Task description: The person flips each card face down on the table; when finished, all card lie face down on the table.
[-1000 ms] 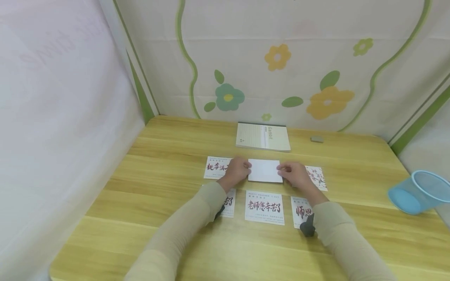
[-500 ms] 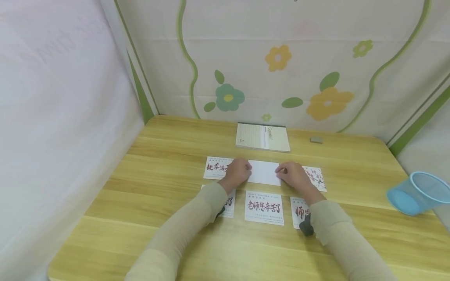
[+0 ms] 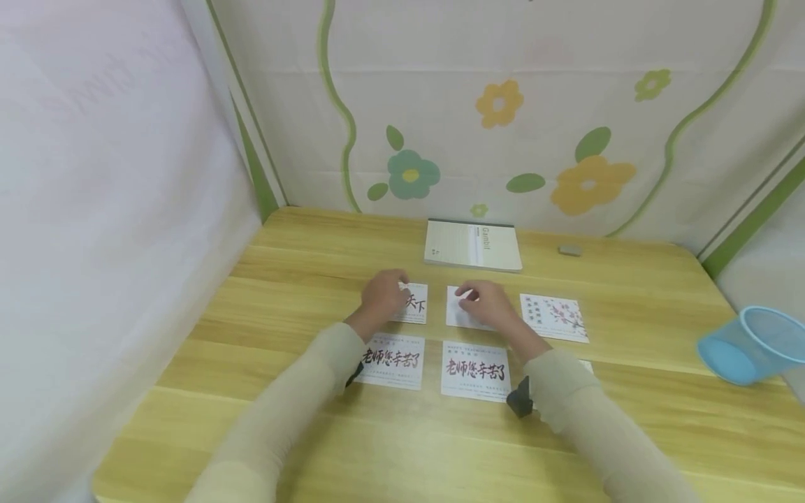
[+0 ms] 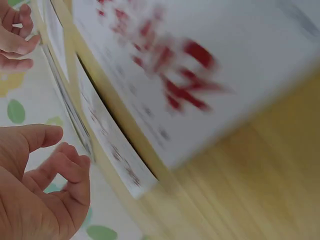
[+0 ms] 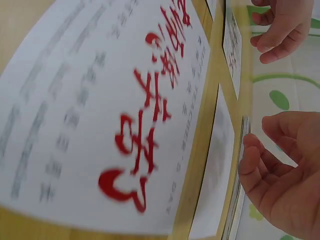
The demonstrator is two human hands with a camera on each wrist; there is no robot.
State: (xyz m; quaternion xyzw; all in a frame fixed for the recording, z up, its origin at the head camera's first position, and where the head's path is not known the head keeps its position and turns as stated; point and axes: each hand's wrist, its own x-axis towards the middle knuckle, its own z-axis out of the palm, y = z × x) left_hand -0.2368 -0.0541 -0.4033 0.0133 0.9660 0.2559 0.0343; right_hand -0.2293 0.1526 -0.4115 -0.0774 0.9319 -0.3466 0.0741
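In the head view, a blank white card (image 3: 455,313) lies in the middle of the far row, partly behind my right hand (image 3: 490,303). That hand is loosely bent, its thumb and fingers apart with nothing between them in the right wrist view. My left hand (image 3: 382,296) hovers over the far-left card (image 3: 415,307), covering most of its red lettering. Its fingers are relaxed and hold nothing, as the left wrist view shows. Nearer me lie two cards with red lettering, a left card (image 3: 393,362) and a middle card (image 3: 476,372). My right sleeve hides most of another.
A blossom-printed card (image 3: 555,318) lies at the far row's right. Behind the cards sits a notepad (image 3: 473,246), with a small grey block (image 3: 570,250) to its right. A blue see-through bin (image 3: 751,346) stands near the table's right edge. A printed curtain (image 3: 465,140) borders the back.
Both hands have come off the blank card's side edges and moved left. The left is now over the far-left card, the right over the blank card. The blossom card is uncovered.
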